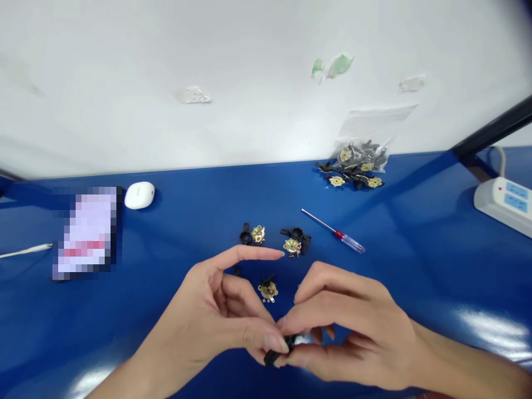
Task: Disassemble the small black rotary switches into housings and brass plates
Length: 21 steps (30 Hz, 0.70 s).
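Observation:
A small black plastic part (274,357) is pinched between both hands near the front of the blue table. My left hand (226,310) grips it with the thumb and lower fingers while its index finger stretches out to the right. From the other side, my right hand (353,327) closes its thumb and fingertips on the same part; the fingers hide most of it. Just beyond lie a brass disc (269,291) with a black piece, another brass disc (258,234) beside a black housing (246,238), and a third brass disc (292,246) with black pieces and tiny screws.
A screwdriver (351,242) with a clear red handle lies right of the parts. Farther back are a plastic bag (374,124) and a pile of black and brass parts (359,176). A blurred phone (89,233), white case (139,195) and power strip (509,202) sit at the sides.

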Each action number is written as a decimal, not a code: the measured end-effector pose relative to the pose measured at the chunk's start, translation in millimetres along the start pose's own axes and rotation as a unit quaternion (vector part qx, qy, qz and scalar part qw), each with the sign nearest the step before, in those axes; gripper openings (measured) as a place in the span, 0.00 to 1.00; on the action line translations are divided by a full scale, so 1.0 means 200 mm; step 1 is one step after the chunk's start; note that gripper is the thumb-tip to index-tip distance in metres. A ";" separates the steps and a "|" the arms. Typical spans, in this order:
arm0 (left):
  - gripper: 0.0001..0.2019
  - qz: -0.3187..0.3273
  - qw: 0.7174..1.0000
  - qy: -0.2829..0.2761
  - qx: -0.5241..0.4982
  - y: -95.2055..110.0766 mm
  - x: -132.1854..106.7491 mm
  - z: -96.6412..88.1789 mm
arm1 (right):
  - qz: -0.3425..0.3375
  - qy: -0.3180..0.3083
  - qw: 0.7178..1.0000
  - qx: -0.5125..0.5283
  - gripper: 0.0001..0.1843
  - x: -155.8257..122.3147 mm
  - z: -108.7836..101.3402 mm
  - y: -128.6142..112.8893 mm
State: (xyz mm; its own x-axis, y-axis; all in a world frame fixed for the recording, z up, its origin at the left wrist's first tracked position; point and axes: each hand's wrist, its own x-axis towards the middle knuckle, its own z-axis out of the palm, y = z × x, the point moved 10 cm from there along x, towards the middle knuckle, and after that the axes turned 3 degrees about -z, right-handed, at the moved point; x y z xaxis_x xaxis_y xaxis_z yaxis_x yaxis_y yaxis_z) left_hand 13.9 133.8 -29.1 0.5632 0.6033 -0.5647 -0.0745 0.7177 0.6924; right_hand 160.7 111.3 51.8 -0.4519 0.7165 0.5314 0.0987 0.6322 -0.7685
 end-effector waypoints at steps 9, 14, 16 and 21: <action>0.24 0.005 1.000 -0.021 -0.019 0.01 -0.01 0.01 | -0.059 0.009 0.991 -0.116 0.09 0.01 -0.03 -0.04; 0.25 -0.011 0.999 -0.034 -0.038 -0.01 0.00 0.03 | -0.061 0.003 0.994 -0.093 0.10 0.01 -0.02 -0.05; 0.27 -0.014 0.998 -0.037 -0.044 -0.02 0.01 0.04 | -0.041 -0.004 0.997 -0.069 0.10 0.01 -0.01 -0.03; 0.25 -0.004 0.998 -0.040 -0.049 -0.04 0.02 0.06 | 0.005 0.001 1.000 -0.024 0.13 -0.01 -0.02 0.01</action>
State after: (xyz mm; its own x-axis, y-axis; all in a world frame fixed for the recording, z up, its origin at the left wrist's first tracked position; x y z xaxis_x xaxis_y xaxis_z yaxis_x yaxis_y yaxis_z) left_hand 26.0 127.0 -31.0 0.6280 0.5705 -0.5293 -0.1483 0.7554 0.6382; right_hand 165.1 112.6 49.8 -0.4485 0.7230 0.5254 0.1447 0.6388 -0.7556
